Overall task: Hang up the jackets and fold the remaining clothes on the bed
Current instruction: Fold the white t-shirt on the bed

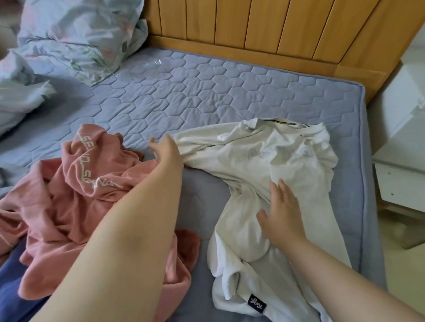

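Spotter: Clothes nearest you, what are they?

Operator: Near left I see a blue garment (3,297) partly covered by a crumpled pink garment (84,179); neither is folded. Right of them the white shirt (267,163) lies on the bed (209,87), its hem toward me.

Spotter: And your hands?

Operator: My right hand (280,212) rests flat on the shirt's body, fingers spread. I judge that's to pin the cloth so it won't slide. Farther on, my left hand (167,149) is curled round the end of the left sleeve, I'd say to draw it out straight so the shirt lies flat for folding.

Spotter: Any jackets?

Operator: None I can tell from here. Beyond the shirt comes the quilted mattress cover, then a pillow (78,21) far left against the wooden headboard (261,19).
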